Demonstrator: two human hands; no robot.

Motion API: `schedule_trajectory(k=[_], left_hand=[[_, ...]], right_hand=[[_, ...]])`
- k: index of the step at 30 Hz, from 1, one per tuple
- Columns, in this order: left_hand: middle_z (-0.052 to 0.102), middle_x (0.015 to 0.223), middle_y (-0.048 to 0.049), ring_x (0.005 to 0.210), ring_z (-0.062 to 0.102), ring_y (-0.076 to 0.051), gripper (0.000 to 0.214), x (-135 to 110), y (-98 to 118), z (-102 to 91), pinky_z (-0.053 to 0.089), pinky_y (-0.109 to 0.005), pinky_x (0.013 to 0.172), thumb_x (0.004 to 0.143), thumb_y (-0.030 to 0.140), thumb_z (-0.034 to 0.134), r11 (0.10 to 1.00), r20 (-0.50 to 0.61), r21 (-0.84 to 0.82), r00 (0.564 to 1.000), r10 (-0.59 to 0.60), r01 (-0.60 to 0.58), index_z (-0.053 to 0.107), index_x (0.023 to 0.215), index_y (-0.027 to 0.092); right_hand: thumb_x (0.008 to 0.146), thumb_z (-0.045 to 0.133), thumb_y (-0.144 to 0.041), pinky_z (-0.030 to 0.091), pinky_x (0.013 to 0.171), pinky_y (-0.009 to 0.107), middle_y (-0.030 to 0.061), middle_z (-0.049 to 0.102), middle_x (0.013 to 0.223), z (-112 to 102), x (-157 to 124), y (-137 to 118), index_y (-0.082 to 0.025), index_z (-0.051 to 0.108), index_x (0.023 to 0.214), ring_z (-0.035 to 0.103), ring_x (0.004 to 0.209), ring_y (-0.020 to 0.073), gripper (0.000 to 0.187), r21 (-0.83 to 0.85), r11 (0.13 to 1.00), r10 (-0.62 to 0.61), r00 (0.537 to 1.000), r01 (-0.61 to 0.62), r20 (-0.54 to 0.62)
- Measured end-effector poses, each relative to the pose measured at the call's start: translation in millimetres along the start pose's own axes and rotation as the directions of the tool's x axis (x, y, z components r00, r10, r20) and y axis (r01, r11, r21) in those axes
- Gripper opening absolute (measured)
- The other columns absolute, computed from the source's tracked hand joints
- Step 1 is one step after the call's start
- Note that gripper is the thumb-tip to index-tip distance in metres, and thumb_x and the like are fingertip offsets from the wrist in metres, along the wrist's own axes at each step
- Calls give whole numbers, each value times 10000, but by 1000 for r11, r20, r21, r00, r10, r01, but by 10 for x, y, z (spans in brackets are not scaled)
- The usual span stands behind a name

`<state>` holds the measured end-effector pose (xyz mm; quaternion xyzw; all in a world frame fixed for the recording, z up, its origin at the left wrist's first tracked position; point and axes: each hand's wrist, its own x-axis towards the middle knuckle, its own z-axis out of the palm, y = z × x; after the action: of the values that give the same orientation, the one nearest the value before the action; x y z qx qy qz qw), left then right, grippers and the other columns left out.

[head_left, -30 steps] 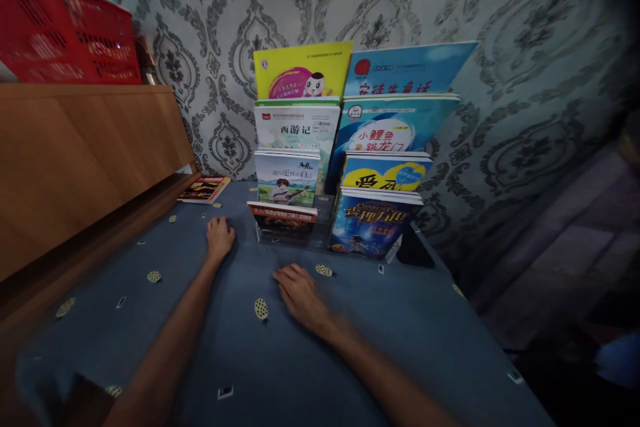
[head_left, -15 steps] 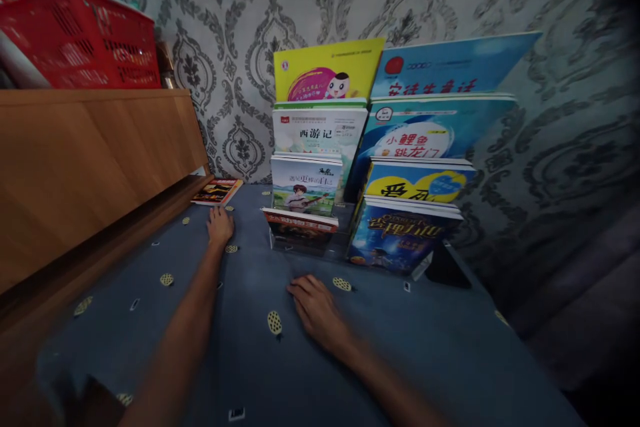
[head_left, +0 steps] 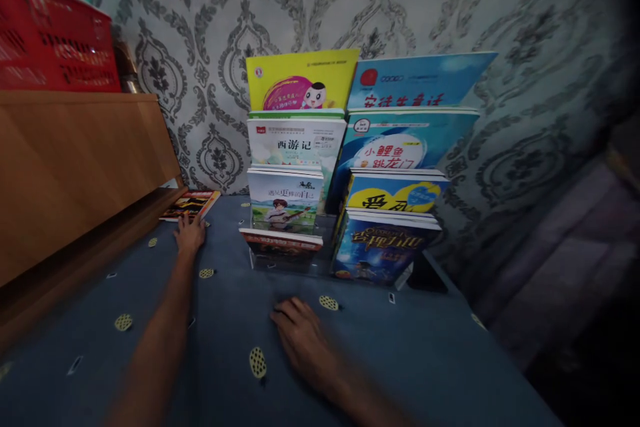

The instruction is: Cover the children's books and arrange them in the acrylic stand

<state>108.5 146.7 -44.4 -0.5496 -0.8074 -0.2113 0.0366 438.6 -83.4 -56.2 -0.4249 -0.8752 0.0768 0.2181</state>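
My left hand (head_left: 189,235) reaches far forward over the blue cloth (head_left: 410,347), fingers stretched out and touching the near edge of a flat book with a red and orange cover (head_left: 191,204). My right hand (head_left: 299,333) lies palm down on the cloth, fingers spread, holding nothing, just in front of a clear tiered book stand (head_left: 330,260). The stand holds two columns of children's books, with a dark blue fantasy book (head_left: 380,247) lowest on the right and a yellow book (head_left: 303,79) at the top left.
A wooden cabinet (head_left: 75,167) runs along the left, with a red plastic basket (head_left: 50,40) on top. Patterned grey wallpaper (head_left: 525,80) stands behind the books. The cloth's right edge drops off into a dark area.
My left hand has slid forward and left across the cloth until it touches the flat book. My right hand has stayed flat on the cloth. The view has shifted a little.
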Motion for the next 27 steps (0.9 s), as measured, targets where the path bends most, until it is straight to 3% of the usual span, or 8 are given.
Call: schedule_trajectory(k=[10,17,23,27], left_hand=[[397,1579,-263,1503,349,-387,555,37,47,-29,420,-619,1105,1042,384,261,998,26,54,999,32,-33,522,1489,183],[458,1547,-246,1460,409,-404,535,-69,19,-112,402,-699,1074,1036,377,282,995,21,91,999,44,-46,536,1476,208],[561,1430,-225,1341,520,-388,519,-61,-154,-215,500,-582,1021,1005,291,318,976,34,166,990,136,-140,538,1465,201],[569,1383,-254,1244,569,-412,545,13,-96,-280,540,-567,928,994,247,292,959,33,250,991,130,-134,485,1495,157]], right_hand=[[957,523,-59,507,1027,395,88,696,1176,-53,-5,11,-202,692,1151,608,1130,234,294,19,1000,3,1000,-3,11],[952,536,-75,477,1081,423,102,690,1239,-63,-15,13,-174,696,1190,583,1182,251,303,34,999,26,997,-28,67],[964,517,-88,479,1084,443,94,692,1265,-110,6,-5,-162,695,1201,587,1185,266,305,56,997,50,993,-56,107],[954,532,-83,476,1085,428,93,708,1225,-175,8,-29,-171,706,1177,597,1174,266,296,54,997,52,993,-58,110]])
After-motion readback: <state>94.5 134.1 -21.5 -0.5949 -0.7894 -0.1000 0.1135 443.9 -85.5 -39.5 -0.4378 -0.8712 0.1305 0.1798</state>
